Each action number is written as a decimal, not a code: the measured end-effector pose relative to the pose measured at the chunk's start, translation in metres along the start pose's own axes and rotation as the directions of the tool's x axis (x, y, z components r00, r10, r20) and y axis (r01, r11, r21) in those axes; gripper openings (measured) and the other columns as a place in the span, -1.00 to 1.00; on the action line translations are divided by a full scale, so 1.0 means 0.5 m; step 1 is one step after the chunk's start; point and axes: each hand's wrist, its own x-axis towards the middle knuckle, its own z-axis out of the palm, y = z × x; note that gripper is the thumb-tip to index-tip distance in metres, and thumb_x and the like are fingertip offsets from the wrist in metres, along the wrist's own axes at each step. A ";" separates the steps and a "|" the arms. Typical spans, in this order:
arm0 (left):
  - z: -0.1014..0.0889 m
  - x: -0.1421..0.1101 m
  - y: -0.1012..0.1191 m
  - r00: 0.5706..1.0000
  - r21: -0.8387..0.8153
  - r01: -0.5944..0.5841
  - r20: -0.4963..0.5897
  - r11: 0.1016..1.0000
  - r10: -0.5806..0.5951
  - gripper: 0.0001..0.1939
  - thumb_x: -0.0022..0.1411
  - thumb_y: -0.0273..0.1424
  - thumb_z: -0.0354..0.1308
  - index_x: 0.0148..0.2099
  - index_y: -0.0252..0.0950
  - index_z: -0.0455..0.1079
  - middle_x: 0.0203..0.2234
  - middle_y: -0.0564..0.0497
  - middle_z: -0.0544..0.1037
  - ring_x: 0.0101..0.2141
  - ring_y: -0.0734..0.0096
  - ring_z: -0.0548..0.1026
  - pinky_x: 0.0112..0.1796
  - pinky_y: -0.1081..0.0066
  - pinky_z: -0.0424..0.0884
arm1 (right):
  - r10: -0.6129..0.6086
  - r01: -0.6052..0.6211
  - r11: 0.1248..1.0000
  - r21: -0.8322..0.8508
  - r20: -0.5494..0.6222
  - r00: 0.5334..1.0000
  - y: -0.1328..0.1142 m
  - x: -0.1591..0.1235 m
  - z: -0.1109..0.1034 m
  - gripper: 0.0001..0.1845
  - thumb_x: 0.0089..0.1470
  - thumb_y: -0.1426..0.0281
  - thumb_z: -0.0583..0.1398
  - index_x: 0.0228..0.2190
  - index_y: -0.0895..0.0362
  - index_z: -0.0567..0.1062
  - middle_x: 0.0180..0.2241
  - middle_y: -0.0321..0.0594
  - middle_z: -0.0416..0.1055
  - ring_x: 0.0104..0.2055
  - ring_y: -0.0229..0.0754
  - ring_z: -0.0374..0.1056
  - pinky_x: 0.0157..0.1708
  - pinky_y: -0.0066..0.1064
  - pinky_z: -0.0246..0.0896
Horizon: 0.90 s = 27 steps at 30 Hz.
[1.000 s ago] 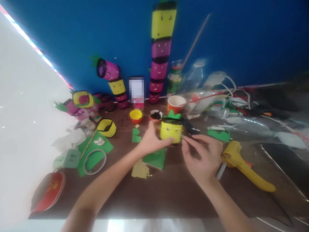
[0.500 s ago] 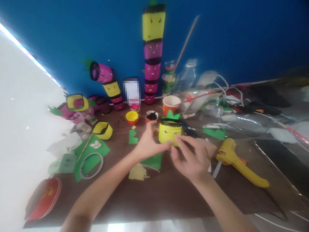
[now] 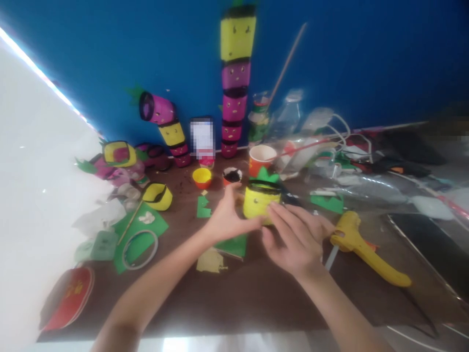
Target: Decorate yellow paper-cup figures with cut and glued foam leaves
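The right hand [image 3: 298, 244], fingers loosely curled, any contents hidden, has moved from beside the round yellow black-rimmed cup [image 3: 254, 205] across its front; the left hand [image 3: 225, 217], thumb spread, holds its left side.

i have my left forearm [image 3: 157, 278] and right forearm [image 3: 339, 305] slanting forward and inward out there. my left hand [image 3: 227, 215] curves in a grip, thumb stretched rightward. my right hand [image 3: 297, 239] bends its fingers [image 3: 287, 222] leftward, close together, tips near the left thumb.
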 end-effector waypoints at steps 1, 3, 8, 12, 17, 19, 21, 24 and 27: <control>-0.001 0.000 0.001 1.000 0.006 -0.003 0.002 1.000 0.003 -0.11 -0.14 -0.28 0.35 0.17 -0.27 -0.04 -0.10 -0.18 0.38 -0.08 0.15 0.39 -0.07 0.13 0.29 | -0.008 0.008 1.000 0.009 0.005 1.000 0.002 -0.002 -0.001 -0.53 -0.02 0.37 0.21 -0.02 0.16 0.40 -0.25 -0.13 0.54 -0.18 -0.05 0.38 -0.23 -0.26 0.17; -0.002 -0.001 0.002 1.000 0.019 -0.013 0.006 1.000 0.013 -0.13 -0.13 -0.27 0.34 0.17 -0.27 -0.03 -0.10 -0.18 0.39 -0.08 0.14 0.39 -0.07 0.13 0.30 | -0.030 0.029 0.999 0.021 0.013 0.999 0.005 -0.006 -0.003 -0.52 -0.02 0.35 0.20 -0.03 0.19 0.40 -0.24 -0.11 0.53 -0.17 -0.04 0.38 -0.22 -0.26 0.19; -0.003 -0.002 0.004 0.999 0.043 -0.043 0.016 0.998 0.042 -0.15 -0.12 -0.24 0.32 0.16 -0.27 -0.02 -0.12 -0.17 0.40 -0.11 0.16 0.41 -0.09 0.14 0.31 | -0.075 0.074 0.997 0.023 0.042 0.996 0.013 -0.016 -0.008 -0.50 0.02 0.29 0.15 0.01 0.21 0.36 -0.19 -0.06 0.51 -0.13 -0.02 0.37 -0.19 -0.24 0.18; -0.003 -0.002 0.005 0.998 0.051 -0.055 0.031 0.997 0.054 -0.13 -0.14 -0.25 0.34 0.16 -0.27 -0.02 -0.14 -0.16 0.41 -0.12 0.17 0.42 -0.10 0.15 0.31 | -0.121 0.118 0.991 0.058 0.063 0.991 0.022 -0.018 -0.012 -0.48 0.00 0.30 0.16 0.01 0.24 0.34 -0.20 -0.04 0.52 -0.10 -0.01 0.36 -0.21 -0.25 0.19; -0.005 -0.002 0.004 0.997 0.071 -0.068 0.041 0.995 0.065 -0.13 -0.15 -0.25 0.34 0.16 -0.26 -0.01 -0.13 -0.16 0.41 -0.12 0.15 0.41 -0.10 0.15 0.31 | -0.124 0.117 0.986 0.117 0.047 0.991 0.028 -0.019 -0.019 -0.50 -0.01 0.33 0.14 0.00 0.22 0.32 -0.21 -0.04 0.52 -0.13 -0.02 0.36 -0.26 -0.25 0.20; -0.005 -0.002 0.004 0.997 0.077 -0.069 0.037 0.995 0.066 -0.13 -0.14 -0.24 0.33 0.16 -0.26 -0.02 -0.14 -0.16 0.41 -0.12 0.15 0.42 -0.10 0.15 0.31 | -0.073 0.071 0.990 0.122 0.011 0.997 0.023 -0.020 -0.022 -0.54 0.00 0.35 0.12 -0.03 0.20 0.35 -0.22 -0.04 0.52 -0.17 -0.02 0.38 -0.27 -0.23 0.17; -0.004 -0.002 0.005 0.997 0.077 -0.066 0.038 0.995 0.063 -0.13 -0.14 -0.23 0.33 0.16 -0.27 -0.02 -0.14 -0.15 0.41 -0.13 0.16 0.42 -0.10 0.16 0.32 | -0.034 0.034 0.994 0.100 -0.002 0.999 0.016 -0.021 -0.023 -0.57 0.01 0.37 0.10 -0.05 0.20 0.38 -0.23 -0.04 0.52 -0.19 -0.02 0.38 -0.26 -0.21 0.15; -0.004 -0.004 0.008 0.997 0.070 -0.063 0.039 0.996 0.060 -0.15 -0.14 -0.25 0.33 0.15 -0.26 0.00 -0.14 -0.15 0.42 -0.13 0.17 0.42 -0.11 0.16 0.32 | -0.033 0.031 0.997 0.072 0.035 0.999 0.007 -0.021 -0.021 -0.53 0.01 0.37 0.10 -0.01 0.22 0.38 -0.21 -0.04 0.51 -0.17 0.00 0.37 -0.23 -0.21 0.17; -0.004 -0.004 0.012 0.997 0.062 -0.063 0.039 0.996 0.060 -0.15 -0.14 -0.26 0.33 0.15 -0.27 0.00 -0.14 -0.15 0.42 -0.13 0.17 0.42 -0.11 0.16 0.32 | -0.055 0.052 0.997 0.059 0.058 0.997 0.007 -0.020 -0.018 -0.48 0.00 0.38 0.10 0.04 0.23 0.34 -0.18 -0.05 0.50 -0.14 0.00 0.35 -0.21 -0.22 0.19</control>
